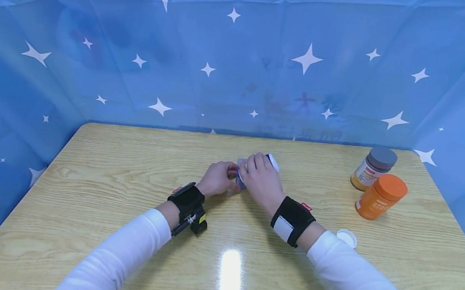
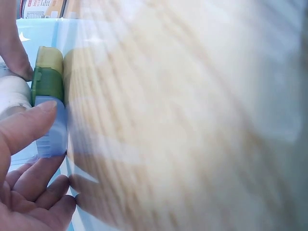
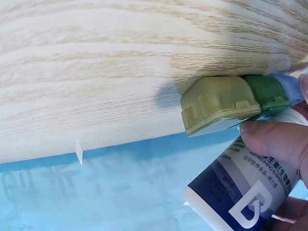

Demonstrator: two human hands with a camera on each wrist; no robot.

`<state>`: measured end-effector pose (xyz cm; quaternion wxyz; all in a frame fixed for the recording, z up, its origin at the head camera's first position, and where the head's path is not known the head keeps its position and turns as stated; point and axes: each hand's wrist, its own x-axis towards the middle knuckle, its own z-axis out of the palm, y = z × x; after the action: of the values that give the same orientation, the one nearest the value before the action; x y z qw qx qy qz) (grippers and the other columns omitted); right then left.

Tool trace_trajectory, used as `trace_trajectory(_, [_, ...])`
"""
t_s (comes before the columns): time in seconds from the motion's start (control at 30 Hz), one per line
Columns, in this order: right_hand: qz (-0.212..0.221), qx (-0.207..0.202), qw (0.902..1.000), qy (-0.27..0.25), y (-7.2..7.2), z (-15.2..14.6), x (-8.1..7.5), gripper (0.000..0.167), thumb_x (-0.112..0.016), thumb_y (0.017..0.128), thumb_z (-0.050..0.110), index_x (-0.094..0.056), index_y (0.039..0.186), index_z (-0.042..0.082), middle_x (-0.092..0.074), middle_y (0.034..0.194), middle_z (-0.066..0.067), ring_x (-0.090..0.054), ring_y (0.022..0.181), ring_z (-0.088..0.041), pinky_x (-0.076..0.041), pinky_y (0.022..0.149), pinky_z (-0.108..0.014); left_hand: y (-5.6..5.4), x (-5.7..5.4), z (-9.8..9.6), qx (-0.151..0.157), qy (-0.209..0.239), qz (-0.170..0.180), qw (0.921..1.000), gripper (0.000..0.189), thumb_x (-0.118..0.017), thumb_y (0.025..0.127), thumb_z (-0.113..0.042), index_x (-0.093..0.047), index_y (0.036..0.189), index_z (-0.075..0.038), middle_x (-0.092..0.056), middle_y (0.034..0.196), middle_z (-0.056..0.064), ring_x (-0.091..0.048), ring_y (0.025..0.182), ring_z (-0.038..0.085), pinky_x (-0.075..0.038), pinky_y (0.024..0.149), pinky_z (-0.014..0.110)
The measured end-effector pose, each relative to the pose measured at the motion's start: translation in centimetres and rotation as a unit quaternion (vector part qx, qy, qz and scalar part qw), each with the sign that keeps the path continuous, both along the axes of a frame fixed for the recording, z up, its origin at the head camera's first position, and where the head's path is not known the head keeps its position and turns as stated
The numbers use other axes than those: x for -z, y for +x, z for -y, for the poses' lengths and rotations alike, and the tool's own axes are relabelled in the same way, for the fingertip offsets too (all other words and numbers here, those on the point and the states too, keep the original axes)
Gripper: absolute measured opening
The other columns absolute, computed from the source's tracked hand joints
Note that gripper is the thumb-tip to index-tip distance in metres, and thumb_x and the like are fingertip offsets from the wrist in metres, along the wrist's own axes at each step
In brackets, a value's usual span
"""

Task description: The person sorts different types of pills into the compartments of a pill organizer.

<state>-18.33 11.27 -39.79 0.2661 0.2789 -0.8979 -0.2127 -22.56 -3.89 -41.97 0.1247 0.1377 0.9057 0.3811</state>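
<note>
White sleeves nearest us, then the left hand pinching a small segmented plastic pill box, its green and blue lids in a row. Right hand wraps a white-and-navy bottle at mid-table, tipped away. Far right: grey-capped jar, orange jar, loose white cap on glossy woodgrain.

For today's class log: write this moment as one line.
left hand: holds green-capped container | right hand: grips blue-and-white labelled bottle | loose white cap: on table
</note>
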Motion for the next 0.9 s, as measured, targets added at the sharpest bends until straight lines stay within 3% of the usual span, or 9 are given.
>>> trace_trajectory(0.17, [-0.012,-0.001,0.9998,0.015,0.0,0.0,0.1,0.037,-0.065,0.086,0.03,-0.059,0.115,0.009,-0.06,0.111,-0.013,-0.054,0.106,-0.026,-0.045,0.096,-0.035,0.0,0.0,0.0,0.002,-0.006,-0.004,1.0,0.053,-0.077,0.073,-0.012,-0.057,0.122,-0.002,-0.065,0.117,0.012,-0.06,0.111,0.023,-0.045,0.097,0.032])
trace_trajectory(0.43, [0.032,0.011,0.9994,0.005,-0.3,-0.3,0.0,0.031,-0.059,0.09,0.021,-0.056,0.119,0.009,-0.057,0.115,-0.015,-0.051,0.108,-0.028,-0.044,0.097,-0.036,0.0,0.1,-0.1,-0.003,0.008,0.01,0.9999,0.052,-0.075,0.073,-0.008,-0.057,0.122,-0.002,-0.064,0.118,0.013,-0.06,0.111,0.023,-0.046,0.096,0.032])
trace_trajectory(0.53, [0.057,0.017,0.9983,-0.002,-0.3,-0.4,-0.2,0.03,-0.056,0.092,0.019,-0.056,0.121,0.008,-0.056,0.115,-0.016,-0.051,0.109,-0.029,-0.044,0.097,-0.037,0.1,0.1,-0.1,-0.005,0.009,0.014,0.9999,0.052,-0.076,0.073,-0.008,-0.057,0.122,-0.002,-0.064,0.118,0.012,-0.06,0.112,0.023,-0.046,0.096,0.032])
trace_trajectory(0.67, [0.124,0.038,0.9903,-0.05,-0.1,-0.6,-0.9,0.03,-0.053,0.093,0.012,-0.054,0.123,0.008,-0.055,0.116,-0.017,-0.05,0.111,-0.03,-0.043,0.099,-0.038,0.2,0.0,-0.1,-0.011,0.007,0.019,0.9997,0.053,-0.076,0.073,-0.008,-0.057,0.122,-0.003,-0.064,0.119,0.012,-0.059,0.112,0.023,-0.045,0.097,0.033])
trace_trajectory(0.73, [0.152,0.044,0.9829,-0.095,0.0,-0.8,-1.4,0.032,-0.054,0.092,0.007,-0.053,0.124,0.008,-0.056,0.116,-0.018,-0.051,0.112,-0.031,-0.044,0.098,-0.039,0.2,0.0,-0.1,-0.013,0.008,0.022,0.9997,0.054,-0.076,0.072,-0.008,-0.057,0.122,-0.003,-0.064,0.119,0.012,-0.059,0.113,0.023,-0.045,0.098,0.033])
trace_trajectory(0.8, [0.182,0.045,0.9694,-0.158,0.1,-1.2,-1.9,0.038,-0.059,0.089,0.007,-0.052,0.126,0.007,-0.056,0.115,-0.019,-0.052,0.111,-0.032,-0.045,0.097,-0.04,0.2,0.0,-0.1,-0.014,0.01,0.024,0.9996,0.055,-0.077,0.071,-0.007,-0.057,0.122,-0.003,-0.063,0.12,0.012,-0.058,0.114,0.023,-0.044,0.098,0.033])
trace_trajectory(0.83, [0.199,0.042,0.9586,-0.199,0.3,-1.4,-2.1,0.041,-0.062,0.087,0.007,-0.052,0.127,0.007,-0.057,0.116,-0.019,-0.053,0.111,-0.033,-0.046,0.096,-0.04,0.1,0.0,-0.1,-0.014,0.011,0.026,0.9995,0.055,-0.077,0.071,-0.008,-0.057,0.122,-0.003,-0.063,0.121,0.012,-0.058,0.114,0.023,-0.044,0.098,0.033])
trace_trajectory(0.9, [0.244,0.036,0.921,-0.302,0.8,-1.8,-2.5,0.049,-0.067,0.083,0.01,-0.05,0.129,0.006,-0.057,0.118,-0.019,-0.053,0.111,-0.033,-0.046,0.094,-0.042,0.1,0.0,-0.1,-0.014,0.013,0.025,0.9995,0.057,-0.078,0.07,-0.008,-0.056,0.122,-0.003,-0.062,0.121,0.012,-0.058,0.114,0.023,-0.044,0.098,0.033])
